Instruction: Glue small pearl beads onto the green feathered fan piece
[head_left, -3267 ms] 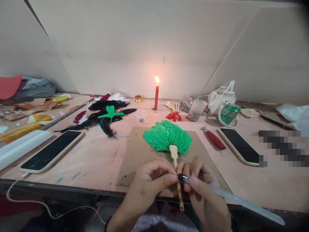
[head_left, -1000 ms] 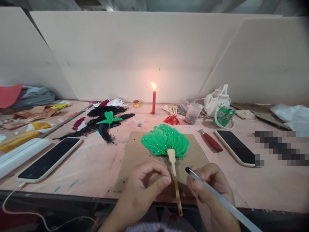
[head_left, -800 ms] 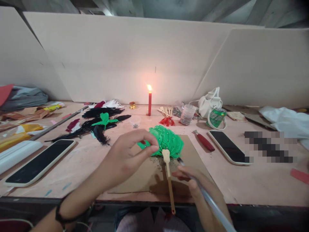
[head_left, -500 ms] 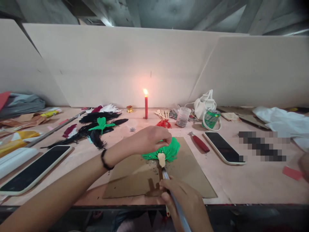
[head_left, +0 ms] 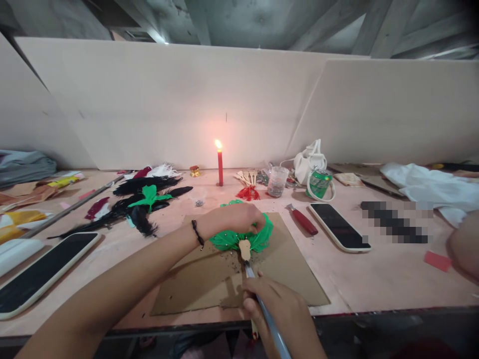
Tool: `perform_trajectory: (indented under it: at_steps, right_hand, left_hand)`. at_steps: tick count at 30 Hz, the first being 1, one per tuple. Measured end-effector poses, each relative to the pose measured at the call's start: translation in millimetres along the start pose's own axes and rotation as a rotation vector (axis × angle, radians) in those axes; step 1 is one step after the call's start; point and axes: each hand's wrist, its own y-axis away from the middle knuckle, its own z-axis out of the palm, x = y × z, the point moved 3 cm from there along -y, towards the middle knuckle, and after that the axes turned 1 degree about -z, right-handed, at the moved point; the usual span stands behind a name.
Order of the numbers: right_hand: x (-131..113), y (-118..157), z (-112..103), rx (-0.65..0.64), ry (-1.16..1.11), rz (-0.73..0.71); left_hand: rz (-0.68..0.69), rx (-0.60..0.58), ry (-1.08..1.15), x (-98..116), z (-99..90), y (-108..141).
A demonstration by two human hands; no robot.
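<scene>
A fan of green feathers with small shiny specks on it lies on a brown cardboard sheet. At its base is a pale wooden piece, and a thin stick runs down from there under my right hand. My left hand reaches across the fan, its fingers pinched together at the feathers on the right side; what they hold is hidden. My right hand grips a slim tool with a pale bluish handle. Its dark tip points up at the wooden piece.
A lit red candle stands behind the cardboard. Black feathers and a phone lie left. Rightward are a clear cup, green can, red-handled tool and another phone. Another person's arm shows far right.
The view has shifted slightly, moving the scene left. My left hand has moved a little towards the right side of the feathers. My right hand keeps its grip on the tool.
</scene>
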Motion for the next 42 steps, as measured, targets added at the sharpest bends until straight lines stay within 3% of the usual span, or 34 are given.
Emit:
perform_trajectory:
  at_steps: [10,19,29,42]
  right_hand:
    - [5.7,4.2,4.9,-0.005,-0.023,-0.014]
    - [-1.7,-3.1,-2.0,0.058,-0.012,-0.024]
    - [-2.5,-1.5,-0.9,0.045,-0.012,-0.014]
    - [0.1,-0.9,1.5,0.037,0.004,-0.004]
  left_hand:
    - [0.004,-0.033,-0.073,6.4,6.8,-4.5]
    - [0.006,-0.018,-0.114,4.0,14.9,-5.6]
    - [0.021,0.027,-0.172,-3.6,23.1,-11.2]
    - [0.098,0.030,-0.078,-11.5,22.3,-13.4]
